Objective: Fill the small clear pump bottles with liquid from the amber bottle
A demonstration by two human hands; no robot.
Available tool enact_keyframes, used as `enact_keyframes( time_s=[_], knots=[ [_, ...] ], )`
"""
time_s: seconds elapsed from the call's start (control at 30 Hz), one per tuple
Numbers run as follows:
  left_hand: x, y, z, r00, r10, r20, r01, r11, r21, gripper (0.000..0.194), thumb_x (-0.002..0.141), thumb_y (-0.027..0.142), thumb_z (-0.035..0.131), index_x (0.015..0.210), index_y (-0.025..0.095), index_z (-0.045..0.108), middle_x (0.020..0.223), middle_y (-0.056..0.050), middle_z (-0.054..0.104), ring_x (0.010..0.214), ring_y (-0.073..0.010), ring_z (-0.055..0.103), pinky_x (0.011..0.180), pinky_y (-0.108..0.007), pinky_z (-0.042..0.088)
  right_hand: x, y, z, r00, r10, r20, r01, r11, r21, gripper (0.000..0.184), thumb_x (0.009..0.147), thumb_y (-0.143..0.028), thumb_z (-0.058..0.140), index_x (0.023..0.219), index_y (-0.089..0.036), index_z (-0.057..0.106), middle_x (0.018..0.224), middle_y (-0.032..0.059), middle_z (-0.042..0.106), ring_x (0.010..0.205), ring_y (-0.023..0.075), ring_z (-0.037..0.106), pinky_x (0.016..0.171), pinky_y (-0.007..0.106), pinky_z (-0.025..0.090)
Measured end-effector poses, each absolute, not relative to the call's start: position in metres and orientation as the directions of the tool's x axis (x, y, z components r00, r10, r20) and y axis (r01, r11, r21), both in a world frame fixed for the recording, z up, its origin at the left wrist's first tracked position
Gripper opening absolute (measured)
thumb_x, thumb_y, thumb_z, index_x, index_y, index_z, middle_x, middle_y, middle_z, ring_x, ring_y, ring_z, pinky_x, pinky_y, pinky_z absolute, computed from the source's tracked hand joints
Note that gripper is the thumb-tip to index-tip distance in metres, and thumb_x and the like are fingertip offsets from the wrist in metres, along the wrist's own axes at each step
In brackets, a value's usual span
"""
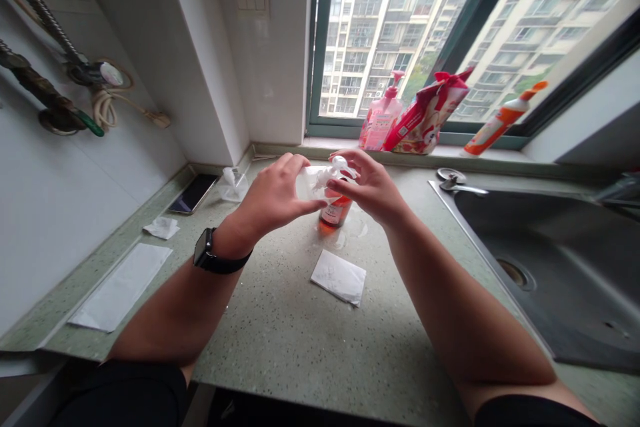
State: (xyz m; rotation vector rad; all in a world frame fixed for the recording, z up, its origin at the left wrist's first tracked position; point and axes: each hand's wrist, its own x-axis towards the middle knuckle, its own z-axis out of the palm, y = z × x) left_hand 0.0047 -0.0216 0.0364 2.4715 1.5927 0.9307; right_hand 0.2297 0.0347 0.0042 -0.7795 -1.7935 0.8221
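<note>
One bottle of orange-red liquid (335, 212) stood upright on the pale green speckled surface (280, 327), near its middle and below the window (385, 27). The left hand (277, 190) held a translucent white container (306, 183) in a wide grip, fingers above and thumb below, just beside the bottle. The right hand (373, 187) had its fingers and thumb curled narrowly about the white pump top (340, 165); the exact contact there was blurred. A black watch (204, 248) was strapped on the left wrist.

Wet patches (356, 227) shone beside the bottle's base, and a folded white paper (340, 277) lay nearer the person. On the left were a clear cup (233, 187) with something white in it, a dark phone (194, 193), a crumpled tissue (161, 227) and a long folded sheet (121, 287).

Along the windowsill (500, 159) stood a pink pump bottle (383, 121), with a red bag (433, 113) right beside it and a tilted orange-and-white bottle (500, 123) farther right. A metal sink (565, 280) was set into the right side.
</note>
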Motion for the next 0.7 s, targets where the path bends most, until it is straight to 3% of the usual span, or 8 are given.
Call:
enact_keyframes(
  time_s=[0.3,0.7],
  knots=[
    [0.0055,-0.0214,0.0358,0.286,0.850,0.442,0.809,-0.462,0.365,0.065,0.081,0.070,0.088,0.120,0.024,0.062,0.120,-0.009,0.071,0.108,-0.0309,0.069,0.096,-0.044,0.056,0.2262,0.0292,0.0063,-0.403,0.757,0.514,0.014,0.567,-0.823,0.041,0.083,-0.059,0.091,0.112,-0.032,0.080,0.129,0.0055,0.067,0.123,0.0261,0.070,0.111,0.048,0.060],
    [0.0041,-0.0213,0.0343,0.303,0.846,0.438,0.817,-0.467,0.337,0.063,0.083,0.066,0.088,0.122,0.022,0.064,0.120,-0.008,0.069,0.105,-0.0289,0.068,0.093,-0.041,0.055,0.2289,0.0324,0.0089,-0.310,0.807,0.502,0.033,0.537,-0.843,0.047,0.076,-0.064,0.095,0.105,-0.029,0.081,0.117,0.0035,0.070,0.113,0.0243,0.071,0.108,0.048,0.062]
  ],
)
